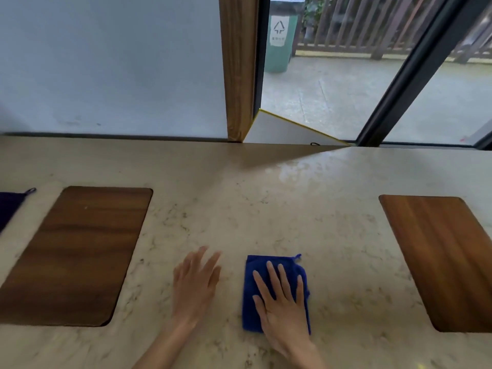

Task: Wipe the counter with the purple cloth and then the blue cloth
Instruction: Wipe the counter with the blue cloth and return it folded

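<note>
We see the blue cloth [275, 291] lying flat on the pale marbled counter [239, 209], near its front edge and a little right of the middle. It is folded into a neat rectangle of deep, saturated blue, with a small hanging loop at its far right corner. Its long axis runs from the counter's front edge toward the back, tilted slightly.

Our right hand [282, 304] lies palm down on the cloth, fingers spread and straight, pressing rather than clutching. Our left hand [195, 283] is just beside the cloth on the bare counter, open and holding nothing; it is blurred.

The purple cloth [9, 209] is at the counter's left edge, dark, mostly out of view, its loop pointing to the back. A wooden board [74, 254] lies beside it; another board [447, 257] lies toward the right edge.
</note>
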A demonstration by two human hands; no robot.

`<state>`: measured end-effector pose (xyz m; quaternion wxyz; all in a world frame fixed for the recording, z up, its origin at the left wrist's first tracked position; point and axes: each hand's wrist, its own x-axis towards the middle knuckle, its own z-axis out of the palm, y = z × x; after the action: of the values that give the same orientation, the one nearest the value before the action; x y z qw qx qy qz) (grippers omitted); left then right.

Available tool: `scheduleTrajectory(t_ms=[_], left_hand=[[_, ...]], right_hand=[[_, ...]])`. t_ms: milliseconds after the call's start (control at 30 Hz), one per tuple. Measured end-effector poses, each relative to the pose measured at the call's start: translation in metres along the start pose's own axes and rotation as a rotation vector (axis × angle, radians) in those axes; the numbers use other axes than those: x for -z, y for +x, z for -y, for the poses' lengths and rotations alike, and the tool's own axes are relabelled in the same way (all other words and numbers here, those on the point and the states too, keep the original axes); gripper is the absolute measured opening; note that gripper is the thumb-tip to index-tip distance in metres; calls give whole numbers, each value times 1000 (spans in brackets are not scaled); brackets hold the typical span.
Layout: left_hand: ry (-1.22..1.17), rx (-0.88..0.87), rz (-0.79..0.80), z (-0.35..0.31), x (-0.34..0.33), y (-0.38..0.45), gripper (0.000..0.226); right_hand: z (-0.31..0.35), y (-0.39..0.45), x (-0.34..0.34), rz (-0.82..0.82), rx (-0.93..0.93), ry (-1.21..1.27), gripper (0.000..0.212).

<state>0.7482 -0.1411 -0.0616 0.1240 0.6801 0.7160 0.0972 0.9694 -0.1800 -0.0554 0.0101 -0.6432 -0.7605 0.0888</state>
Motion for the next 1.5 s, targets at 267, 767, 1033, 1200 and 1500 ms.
scheduleTrajectory(t_ms=[267,767,1033,1200,1500], left_hand=[[87,-19,81,56,1,54,57],[155,-46,3,80,-23,72,56],[183,-51,6,79,-20,70,57],[181,-17,28,75,-17,69,55],[179,6,58,74,-12,67,55]], right_hand=[[18,-14,-43,56,13,-91,60],[37,345,-9,31,16,56,55],[54,329,-11,15,49,63,56],[59,130,-38,-96,184,20,53],[1,0,-33,79,161,-36,56]])
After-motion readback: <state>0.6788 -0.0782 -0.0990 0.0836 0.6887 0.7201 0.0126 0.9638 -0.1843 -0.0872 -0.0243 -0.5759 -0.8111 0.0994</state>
